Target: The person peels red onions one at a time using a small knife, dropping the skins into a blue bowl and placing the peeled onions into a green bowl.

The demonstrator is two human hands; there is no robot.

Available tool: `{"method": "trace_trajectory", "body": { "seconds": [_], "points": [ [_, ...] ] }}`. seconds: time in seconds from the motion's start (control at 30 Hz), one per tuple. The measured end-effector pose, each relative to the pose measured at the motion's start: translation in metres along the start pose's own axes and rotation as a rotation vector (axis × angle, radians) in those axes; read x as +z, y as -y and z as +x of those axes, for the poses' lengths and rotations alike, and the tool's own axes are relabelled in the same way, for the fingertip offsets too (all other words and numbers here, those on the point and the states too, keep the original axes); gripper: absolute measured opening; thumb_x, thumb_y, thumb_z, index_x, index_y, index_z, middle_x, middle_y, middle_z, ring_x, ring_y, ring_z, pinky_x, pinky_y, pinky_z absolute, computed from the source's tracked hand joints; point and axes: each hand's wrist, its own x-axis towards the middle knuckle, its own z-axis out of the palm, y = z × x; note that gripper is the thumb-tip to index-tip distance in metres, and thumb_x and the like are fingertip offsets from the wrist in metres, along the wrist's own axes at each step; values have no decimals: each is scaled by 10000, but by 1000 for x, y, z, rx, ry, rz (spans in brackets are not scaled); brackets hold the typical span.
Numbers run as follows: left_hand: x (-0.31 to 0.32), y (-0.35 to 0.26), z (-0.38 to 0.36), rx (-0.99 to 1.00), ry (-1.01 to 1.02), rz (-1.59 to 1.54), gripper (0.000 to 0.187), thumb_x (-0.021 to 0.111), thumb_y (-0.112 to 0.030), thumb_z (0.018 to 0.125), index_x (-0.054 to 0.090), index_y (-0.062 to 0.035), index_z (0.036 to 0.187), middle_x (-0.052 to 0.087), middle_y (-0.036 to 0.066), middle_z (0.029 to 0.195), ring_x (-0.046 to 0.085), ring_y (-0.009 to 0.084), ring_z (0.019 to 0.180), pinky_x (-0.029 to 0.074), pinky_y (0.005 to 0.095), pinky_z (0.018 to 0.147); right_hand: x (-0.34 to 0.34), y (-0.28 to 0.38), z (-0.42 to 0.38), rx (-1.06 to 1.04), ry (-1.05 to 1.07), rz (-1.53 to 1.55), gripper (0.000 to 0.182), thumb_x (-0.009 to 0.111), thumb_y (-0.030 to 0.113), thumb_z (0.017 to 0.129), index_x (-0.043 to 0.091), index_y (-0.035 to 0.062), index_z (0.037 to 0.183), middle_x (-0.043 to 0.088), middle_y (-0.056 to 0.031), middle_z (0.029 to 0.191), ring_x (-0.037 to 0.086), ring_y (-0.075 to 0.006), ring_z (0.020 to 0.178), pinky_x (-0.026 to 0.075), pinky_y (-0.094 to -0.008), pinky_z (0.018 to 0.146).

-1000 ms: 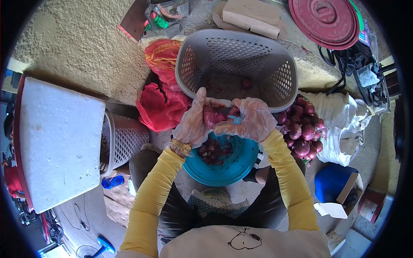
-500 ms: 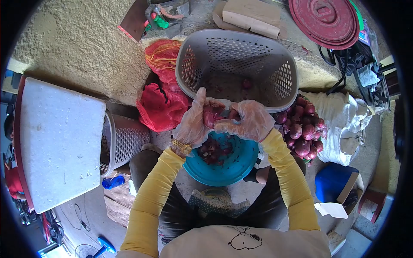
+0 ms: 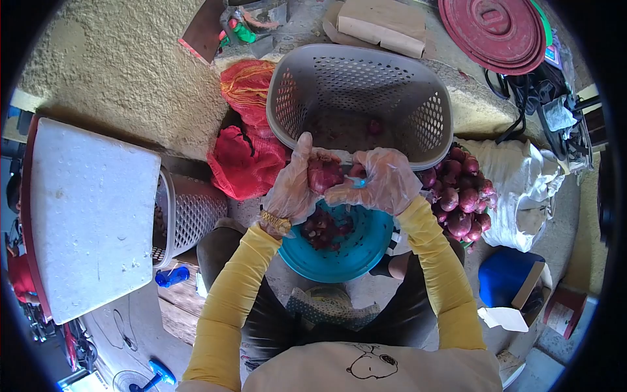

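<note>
Wrapped in a thin clear plastic glove, my left hand grips a red onion with the thumb raised. My right hand, gloved the same way, is closed close beside the onion. Something purplish-red shows at its fingertips, with a small patch of blue below; I cannot make out what it holds. Under both hands is a turquoise basin with onion skins and scraps. Just beyond them stands a grey perforated basket, with one small red onion on its dirty bottom.
A heap of red onions lies to the right beside a white sack. Red mesh bags rest left of the basket. Further left are a second basket and a white foam board. A blue container sits at lower right.
My right hand has shifted slightly right, away from the onion, so more of its surface shows. My left hand has stayed in nearly the same place.
</note>
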Motion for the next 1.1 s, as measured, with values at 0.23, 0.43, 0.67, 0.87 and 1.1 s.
{"method": "trace_trajectory", "body": {
  "seconds": [0.23,0.43,0.67,0.87,1.1],
  "points": [
    [1,0,-1,-22,106,-7,706,404,-582,1072,600,88,1174,672,241,1149,702,324,1048,609,441,935,-3,0,1,30,54,72,841,838,746,606,700,-40,871,668,-166,717,674,-379,707,525,-449,672],
    [1,-1,-1,-41,59,22,709,405,-588,1070,600,86,1172,670,235,1105,704,313,1014,616,434,923,-1,0,1,57,85,151,758,849,697,650,740,10,952,678,-159,743,673,-375,715,520,-455,669],
    [9,-3,-6,20,-78,173,680,422,-587,1069,622,60,1141,658,164,981,692,245,929,606,364,871,4,-3,-1,62,141,141,654,811,667,736,743,39,907,660,-157,681,659,-376,674,512,-458,651],
    [-4,1,0,-37,45,29,675,442,-603,1058,632,39,1134,677,129,996,687,216,913,593,336,847,9,-3,-2,-5,90,141,612,758,654,810,723,44,786,629,-171,635,644,-398,643,500,-469,618],
    [9,-11,-9,-23,-103,2,669,491,-611,1036,629,38,1113,679,170,1044,700,240,958,614,369,860,-6,15,-1,-107,284,82,608,706,697,811,758,109,956,688,-151,742,689,-381,746,523,-485,675]
  ]
}}
